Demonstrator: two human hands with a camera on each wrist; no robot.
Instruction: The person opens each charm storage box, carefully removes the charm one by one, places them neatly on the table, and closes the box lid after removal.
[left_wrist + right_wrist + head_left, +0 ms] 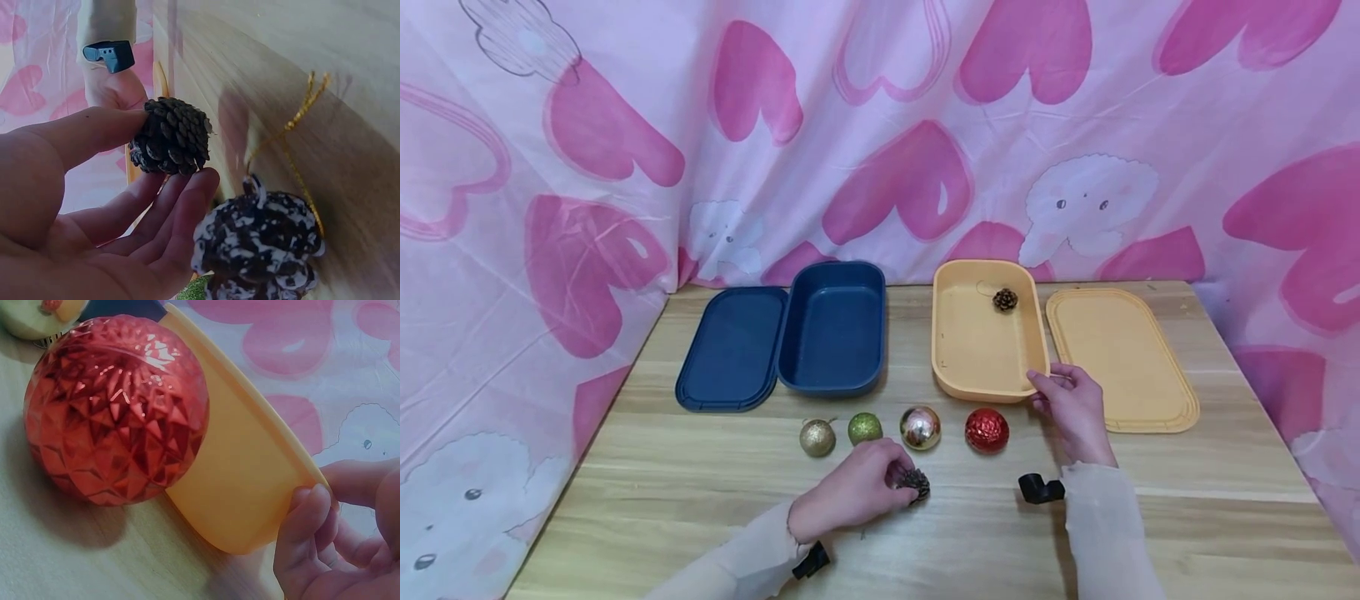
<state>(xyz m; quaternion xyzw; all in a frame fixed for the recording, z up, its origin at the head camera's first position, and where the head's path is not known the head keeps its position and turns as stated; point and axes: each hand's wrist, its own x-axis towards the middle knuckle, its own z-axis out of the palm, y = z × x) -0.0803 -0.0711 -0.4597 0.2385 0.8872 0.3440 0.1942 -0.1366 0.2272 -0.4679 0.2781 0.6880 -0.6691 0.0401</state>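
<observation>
As I have it on the head feed, the left hand (853,492) pinches a dark pine cone (917,481) between thumb and fingertips, low over the wooden table (962,533). Reading the clock from that cone, I find a shiny gold ball (921,428) at twelve, a green ball (864,427) between ten and eleven, a glittery ball (817,437) at ten and a red ball (987,431) at two. Toward one o'clock stands the yellow box (977,350); the right hand (1077,414) grips its rim at the five o'clock corner, digits on both sides of the wall. Inside it, toward one o'clock, lies a second pine cone (1005,300). My left wrist feed adds a white-flecked ornament (259,237) with a gold cord (290,125), close by the left fingers (from the head I can't make it out). Farther off, I see the blue box (832,333) at eleven, its blue lid (733,350) at ten and the yellow lid (1123,358) at two.
</observation>
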